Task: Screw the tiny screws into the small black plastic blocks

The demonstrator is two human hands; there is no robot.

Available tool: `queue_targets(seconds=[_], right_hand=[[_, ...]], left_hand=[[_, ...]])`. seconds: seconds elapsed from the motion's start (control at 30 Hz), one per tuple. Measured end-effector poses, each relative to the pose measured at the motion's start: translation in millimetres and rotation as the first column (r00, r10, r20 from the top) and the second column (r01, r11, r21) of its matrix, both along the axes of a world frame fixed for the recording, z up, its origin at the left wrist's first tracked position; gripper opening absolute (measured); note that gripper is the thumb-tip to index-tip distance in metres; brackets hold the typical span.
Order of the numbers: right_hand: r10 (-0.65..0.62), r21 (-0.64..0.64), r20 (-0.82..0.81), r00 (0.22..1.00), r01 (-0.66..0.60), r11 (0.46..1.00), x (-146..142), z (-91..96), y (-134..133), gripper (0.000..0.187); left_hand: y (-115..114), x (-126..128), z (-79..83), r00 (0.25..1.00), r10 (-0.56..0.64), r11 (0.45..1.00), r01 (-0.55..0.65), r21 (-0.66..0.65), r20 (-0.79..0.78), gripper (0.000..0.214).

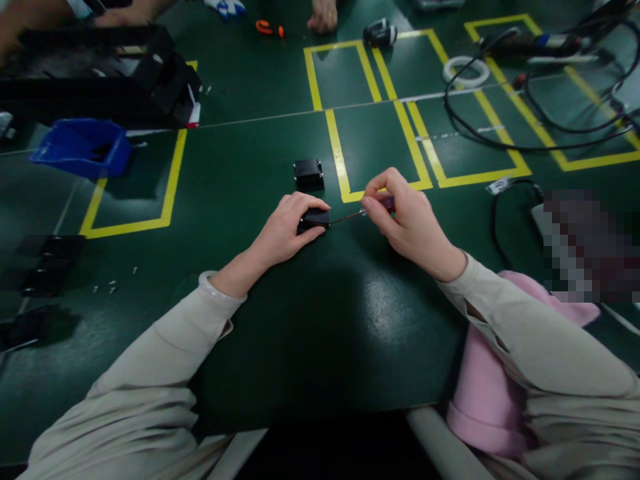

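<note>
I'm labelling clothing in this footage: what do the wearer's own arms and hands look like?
The left hand and right hand are ungloved. Loose, pale beige long sleeves cover both arms, creased toward the elbows, with slit cuffs. A pale, smooth bangle circles the left wrist.

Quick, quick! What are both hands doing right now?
Left hand: closed around a small black block.
Right hand: closed on a screwdriver, its tip pointing at the block.

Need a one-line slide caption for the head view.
Left hand grips a black block; right hand holds a screwdriver at its end.
</note>
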State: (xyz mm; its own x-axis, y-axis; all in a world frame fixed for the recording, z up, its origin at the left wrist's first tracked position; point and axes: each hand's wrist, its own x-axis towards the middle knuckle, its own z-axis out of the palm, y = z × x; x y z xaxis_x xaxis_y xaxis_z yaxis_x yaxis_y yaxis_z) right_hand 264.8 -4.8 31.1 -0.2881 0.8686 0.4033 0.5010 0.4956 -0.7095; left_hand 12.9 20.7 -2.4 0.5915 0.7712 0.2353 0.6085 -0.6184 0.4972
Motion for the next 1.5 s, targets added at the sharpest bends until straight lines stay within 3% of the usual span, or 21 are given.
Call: queue_targets(seconds=[0.17,0.4,0.63,0.83,1.1,1.4,1.5], right_hand=[[-0.010,0.047,-0.009,1.000,0.011,0.999,-0.1,-0.6,0.6,0.004],[0.025,-0.045,-0.026,0.999,-0.026,0.999,0.0,0.8,0.1,0.008],[0.004,-0.051,-0.087,0.996,-0.009,0.999,0.4,-3.1,1.8,0.008],[-0.003,-0.100,-0.130,0.991,-0.010,0.995,-0.4,-4.3,2.3,0.018],[-0.016,-0.080,-0.133,0.991,0.005,0.997,-0.4,-4.8,2.9,0.011],[0.000,-0.103,-0.164,0.986,-0.017,0.995,0.1,-5.2,4.5,0.019],[0.007,-0.107,-0.175,0.985,-0.026,0.994,0.1,-5.6,4.4,0.011]], left_hand=[[0.5,-0.2,-0.2,1.000,-0.009,1.000,0.008,0.011,0.011,0.029],[0.7,-0.4,-0.8,0.999,-0.026,0.999,0.025,0.033,0.021,0.029],[0.4,-0.3,-1.4,1.000,-0.007,1.000,0.007,0.007,0.015,0.030],[-0.1,0.0,-0.4,0.999,-0.030,0.999,0.030,0.013,0.026,0.029],[-0.3,-0.2,-1.4,1.000,-0.025,1.000,0.024,0.014,0.019,0.029],[0.4,-0.2,-1.0,0.999,-0.030,0.999,0.029,0.022,0.021,0.029],[0.3,-0.1,-1.3,0.999,-0.030,0.999,0.029,0.029,0.026,0.029]])
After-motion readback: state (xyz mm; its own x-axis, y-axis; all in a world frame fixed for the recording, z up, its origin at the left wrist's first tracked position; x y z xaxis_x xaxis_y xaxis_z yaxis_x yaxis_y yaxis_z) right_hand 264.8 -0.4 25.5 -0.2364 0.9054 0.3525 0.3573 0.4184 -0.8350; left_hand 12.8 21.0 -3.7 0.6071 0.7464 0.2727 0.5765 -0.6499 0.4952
